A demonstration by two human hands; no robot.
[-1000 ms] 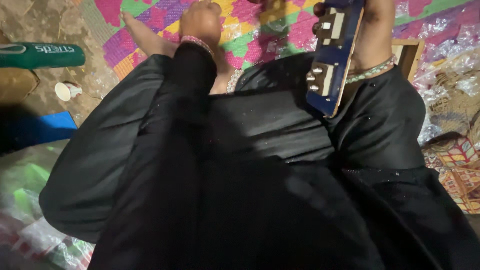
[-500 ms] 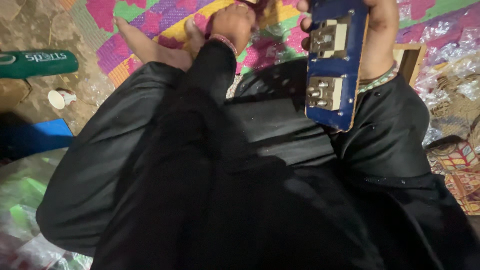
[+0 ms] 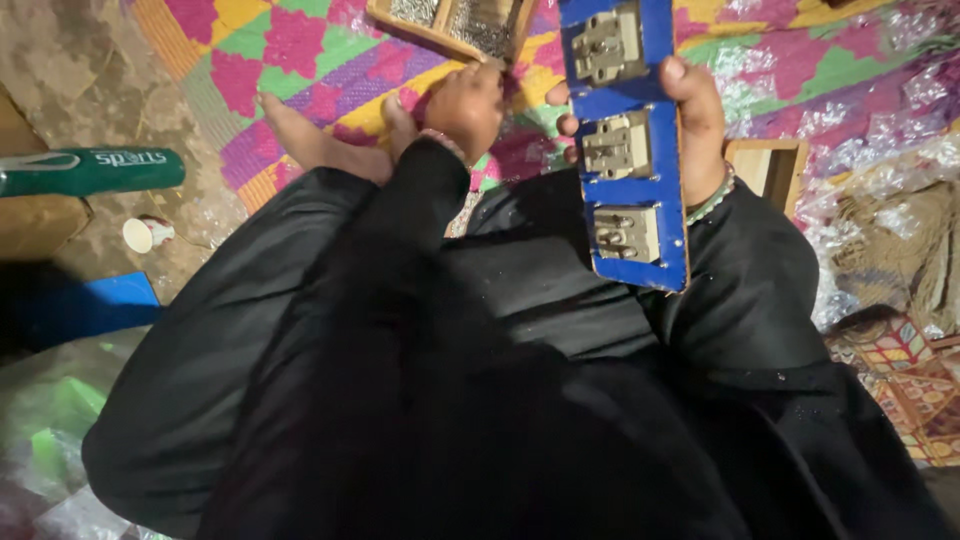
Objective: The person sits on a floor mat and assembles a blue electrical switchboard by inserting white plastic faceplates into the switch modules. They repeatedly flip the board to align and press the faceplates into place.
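Right hand (image 3: 690, 120) clamps long blue board (image 3: 630, 150) with three metal switch fittings upright, faces toward wearer. Left hand (image 3: 465, 105), fingers bunched, at shallow wooden tray (image 3: 450, 25) of small metal parts, far on patterned mat (image 3: 300, 60).

I see loose black clothing covering my lap and both arms, long sleeves running down to the wrists, a thin beaded bracelet on my left hand (image 3: 468, 105), a green-and-pale beaded one on my right hand (image 3: 695, 125), and 1 bare foot (image 3: 305, 145)
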